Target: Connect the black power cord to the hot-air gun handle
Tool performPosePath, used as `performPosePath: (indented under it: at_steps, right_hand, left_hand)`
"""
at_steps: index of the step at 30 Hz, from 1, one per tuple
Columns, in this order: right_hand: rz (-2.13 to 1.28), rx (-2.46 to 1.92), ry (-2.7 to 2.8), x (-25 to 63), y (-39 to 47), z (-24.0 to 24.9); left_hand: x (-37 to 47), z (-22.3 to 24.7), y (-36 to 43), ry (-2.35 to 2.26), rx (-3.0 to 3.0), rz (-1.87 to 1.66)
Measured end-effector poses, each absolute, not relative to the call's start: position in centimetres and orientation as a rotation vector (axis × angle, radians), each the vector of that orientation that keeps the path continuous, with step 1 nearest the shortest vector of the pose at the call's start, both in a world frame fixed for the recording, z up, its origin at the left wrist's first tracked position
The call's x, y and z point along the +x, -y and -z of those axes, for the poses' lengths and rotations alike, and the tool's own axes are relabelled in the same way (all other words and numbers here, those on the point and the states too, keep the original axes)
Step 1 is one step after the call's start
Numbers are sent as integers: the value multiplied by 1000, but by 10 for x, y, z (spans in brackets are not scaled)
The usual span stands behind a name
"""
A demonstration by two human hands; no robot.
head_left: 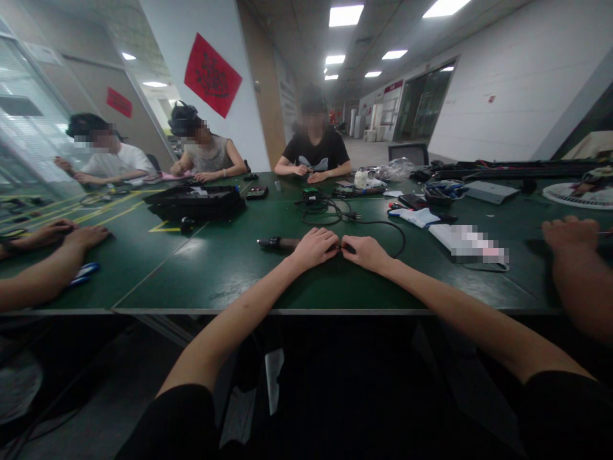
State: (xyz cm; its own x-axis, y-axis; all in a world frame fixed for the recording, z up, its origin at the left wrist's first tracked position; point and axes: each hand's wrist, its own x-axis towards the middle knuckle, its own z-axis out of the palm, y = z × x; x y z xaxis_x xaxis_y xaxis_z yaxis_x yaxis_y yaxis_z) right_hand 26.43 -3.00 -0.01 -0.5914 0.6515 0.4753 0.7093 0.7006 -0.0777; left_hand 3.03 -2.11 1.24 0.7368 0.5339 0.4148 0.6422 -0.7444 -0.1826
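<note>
An electric screwdriver (287,244) lies flat on the green table with its metal tip pointing left. My left hand (316,248) is closed around its rear part, which the fingers mostly hide. Just to the right, my right hand (364,253) pinches the cable end at the back of the screwdriver. The two hands nearly meet there, and whether the connector is fully seated cannot be made out. A black cable (403,237) curves from behind my right hand up to a loose coil (318,207) beyond the hands.
A black tray (196,203) stands at the left back. White-and-blue gloves (416,217) and a white packet (462,241) lie to the right. Co-workers' hands (86,236) rest at the left, another hand (569,233) at the right. The table edge (335,312) runs close to me.
</note>
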Motion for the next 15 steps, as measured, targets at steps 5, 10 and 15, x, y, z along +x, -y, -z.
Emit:
performPosePath:
  at_steps: [5,10,15]
  right_hand:
    - [149,-1044,2432,265,30,0]
    - [152,-1040,2431,265,30,0]
    - [165,-1060,2429,264,30,0]
  left_hand:
    - [30,-12,23,909,-2653,499]
    - [30,-13,22,912,-2663,510]
    - [31,-15,25,889,-2686,495]
